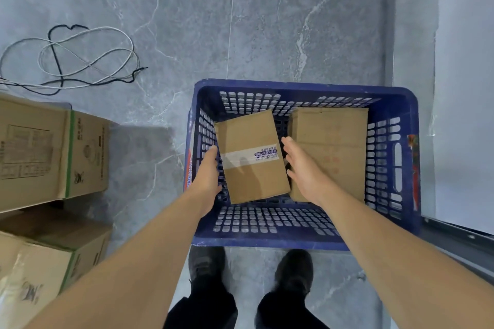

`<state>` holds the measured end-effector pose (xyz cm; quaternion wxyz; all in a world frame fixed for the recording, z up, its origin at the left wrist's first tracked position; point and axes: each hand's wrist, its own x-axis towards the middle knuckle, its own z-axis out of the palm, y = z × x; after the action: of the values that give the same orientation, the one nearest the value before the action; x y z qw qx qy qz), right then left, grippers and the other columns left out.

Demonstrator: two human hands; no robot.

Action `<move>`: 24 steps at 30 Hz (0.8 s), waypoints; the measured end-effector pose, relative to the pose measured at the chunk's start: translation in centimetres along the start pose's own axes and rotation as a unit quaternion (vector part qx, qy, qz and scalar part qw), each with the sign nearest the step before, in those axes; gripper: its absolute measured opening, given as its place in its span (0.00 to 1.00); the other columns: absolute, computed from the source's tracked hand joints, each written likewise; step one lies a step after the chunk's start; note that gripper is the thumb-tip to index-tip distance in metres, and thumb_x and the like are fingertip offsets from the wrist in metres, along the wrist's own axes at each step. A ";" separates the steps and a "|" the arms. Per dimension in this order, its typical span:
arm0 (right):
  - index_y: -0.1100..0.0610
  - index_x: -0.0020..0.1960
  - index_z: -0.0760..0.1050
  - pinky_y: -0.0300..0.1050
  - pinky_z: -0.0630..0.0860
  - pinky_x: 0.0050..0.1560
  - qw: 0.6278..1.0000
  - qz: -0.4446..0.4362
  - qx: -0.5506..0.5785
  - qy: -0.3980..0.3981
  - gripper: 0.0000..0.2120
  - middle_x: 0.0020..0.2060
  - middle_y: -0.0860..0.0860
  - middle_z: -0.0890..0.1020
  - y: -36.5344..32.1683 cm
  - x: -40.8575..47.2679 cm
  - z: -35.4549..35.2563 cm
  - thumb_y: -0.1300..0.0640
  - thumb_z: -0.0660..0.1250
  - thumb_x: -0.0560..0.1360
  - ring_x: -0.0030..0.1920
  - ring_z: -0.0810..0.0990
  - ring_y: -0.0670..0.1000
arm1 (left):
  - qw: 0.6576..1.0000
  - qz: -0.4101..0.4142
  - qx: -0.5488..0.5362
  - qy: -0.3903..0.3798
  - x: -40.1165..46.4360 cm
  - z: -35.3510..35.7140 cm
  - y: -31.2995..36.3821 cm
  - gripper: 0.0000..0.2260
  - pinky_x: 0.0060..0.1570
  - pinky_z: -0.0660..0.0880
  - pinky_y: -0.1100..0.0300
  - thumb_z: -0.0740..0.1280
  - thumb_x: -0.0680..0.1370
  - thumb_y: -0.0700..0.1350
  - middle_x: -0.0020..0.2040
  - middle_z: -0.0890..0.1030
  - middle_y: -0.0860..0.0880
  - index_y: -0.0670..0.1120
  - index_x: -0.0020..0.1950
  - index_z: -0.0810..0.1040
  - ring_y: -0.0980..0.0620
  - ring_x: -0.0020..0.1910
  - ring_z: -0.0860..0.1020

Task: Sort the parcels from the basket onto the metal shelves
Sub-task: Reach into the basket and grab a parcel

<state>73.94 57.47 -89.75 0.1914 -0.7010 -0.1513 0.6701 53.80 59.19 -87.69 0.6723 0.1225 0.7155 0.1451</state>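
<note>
In the blue slotted basket (304, 88) at centre right of the frame lie two plain brown cardboard parcels. The smaller parcel (251, 157), tilted and crossed by a strip of printed white tape, sits left of the larger parcel (331, 147). The left hand (205, 179) and right hand (302, 168), fingers spread, flank the smaller one; contact is unclear.

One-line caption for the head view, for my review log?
Both bare hands, left hand and right hand, reach into the blue basket on either side of the taped parcel; second parcel beside it.
</note>
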 end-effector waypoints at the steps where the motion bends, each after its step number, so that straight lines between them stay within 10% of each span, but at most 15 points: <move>1: 0.41 0.58 0.77 0.40 0.69 0.60 1.000 0.008 -0.002 0.007 0.16 0.43 0.32 0.79 0.3 0.7 0.1 0.37 0.53 0.85 0.42 0.81 0.33 | 1.000 -0.002 -0.003 -0.001 0.6 0.1 -0.2 0.29 0.79 0.58 0.45 0.50 0.86 0.62 0.85 0.60 0.48 0.51 0.85 0.56 0.46 0.83 0.59; 3: 0.51 0.58 0.72 0.35 0.68 0.46 1.000 0.011 -0.009 0.020 0.20 0.29 0.30 0.75 1.0 2.0 0.2 0.35 0.54 0.84 0.29 0.79 0.28 | 1.000 -0.005 -0.006 -0.005 1.6 0.3 -0.6 0.29 0.78 0.59 0.46 0.51 0.85 0.62 0.84 0.63 0.48 0.51 0.84 0.59 0.46 0.82 0.61; 8: 0.47 0.56 0.71 0.34 0.67 0.42 0.999 0.018 -0.025 0.021 0.23 0.38 0.27 0.69 2.3 4.2 0.5 0.29 0.55 0.80 0.32 0.73 0.36 | 1.000 -0.024 -0.013 -0.013 3.4 0.2 -1.6 0.28 0.80 0.60 0.45 0.52 0.84 0.64 0.81 0.68 0.48 0.54 0.82 0.63 0.45 0.80 0.65; 14: 0.44 0.64 0.79 0.55 0.77 0.64 0.998 0.055 0.013 -0.009 0.29 0.52 0.48 0.87 3.3 6.4 0.4 0.26 0.54 0.78 0.55 0.84 0.51 | 0.999 -0.022 -0.042 -0.016 4.2 0.6 -2.2 0.25 0.77 0.67 0.45 0.56 0.84 0.64 0.74 0.77 0.49 0.55 0.77 0.72 0.47 0.72 0.74; 20: 0.39 0.43 0.75 0.40 0.71 0.39 0.997 0.070 0.038 -0.008 0.21 0.30 0.34 0.83 1.1 4.8 0.8 0.31 0.50 0.83 0.34 0.79 0.35 | 0.999 -0.025 -0.044 -0.013 3.0 0.4 -2.2 0.26 0.76 0.68 0.45 0.55 0.84 0.64 0.72 0.78 0.47 0.54 0.77 0.71 0.46 0.69 0.76; 24: 0.39 0.48 0.77 0.39 0.70 0.39 0.998 0.058 0.027 -0.012 0.18 0.40 0.35 0.82 0.4 1.4 0.5 0.34 0.51 0.84 0.40 0.77 0.35 | 0.998 -0.024 -0.052 -0.007 0.4 0.1 -1.7 0.27 0.72 0.72 0.47 0.57 0.83 0.65 0.72 0.79 0.45 0.52 0.77 0.74 0.47 0.68 0.76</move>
<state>73.47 57.80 -91.24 0.1693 -0.6951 -0.0942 0.6924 53.86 57.74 -88.73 0.6862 0.0713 0.7049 0.1650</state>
